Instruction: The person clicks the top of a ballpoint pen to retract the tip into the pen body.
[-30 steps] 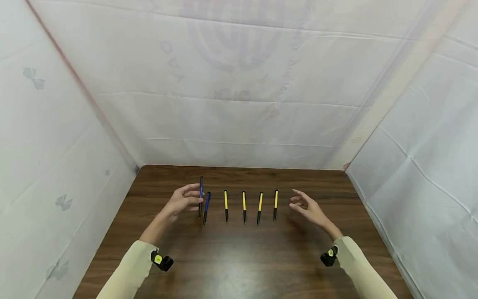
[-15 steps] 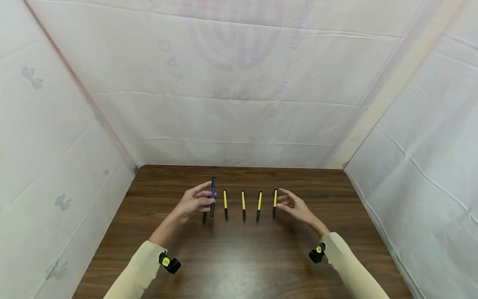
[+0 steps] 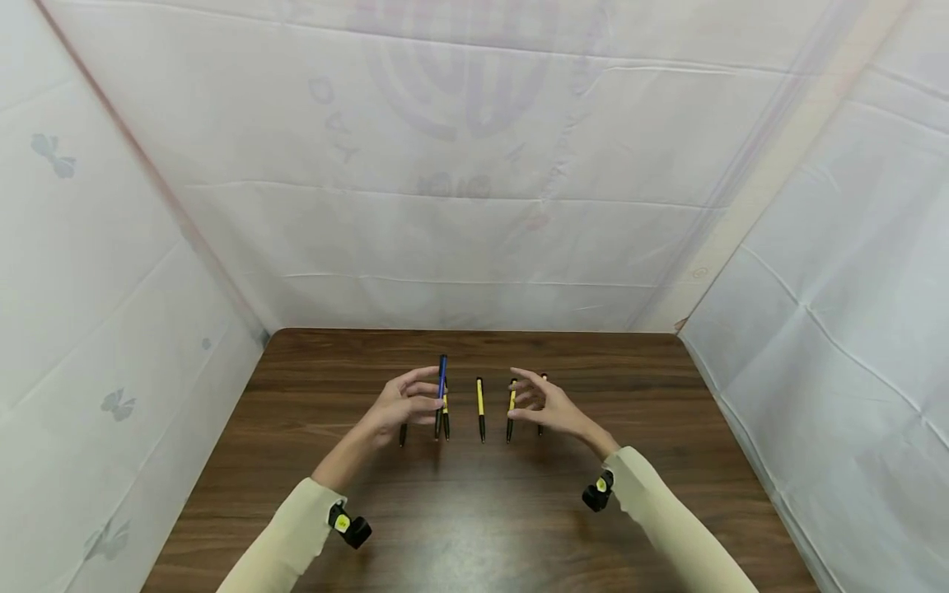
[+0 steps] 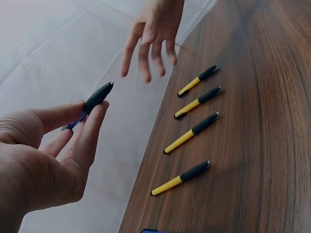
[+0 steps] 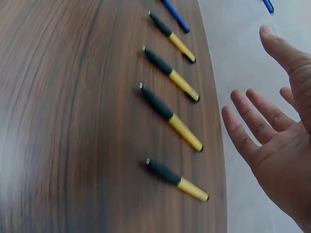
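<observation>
- Both hands have drifted inward above the desk [image 3: 311, 511].
- Left hand [image 3: 404, 405] pinches the blue pen [image 3: 441, 375] above the yellow pens [image 3: 479, 395], lengthwise away from the person, dark tip nearest.
- Right hand [image 3: 550, 405] hovers, fingers spread, holding nothing.

A table [image 3: 296, 494] stood enclosed by sheeting [image 3: 474, 206] at its left, far and right sides. Four pens [image 5: 170, 109] lay on it in a row, parallel and apart, tips toward the person. A further pen [image 3: 403, 434] lay at the row's left end, largely hidden behind the left hand [image 3: 404, 403]. That hand pinched a raised pen [image 3: 441, 380] above the row's left part. The right hand [image 3: 549, 405] hovered over the row's right part, fingers spread, touching nothing.
</observation>
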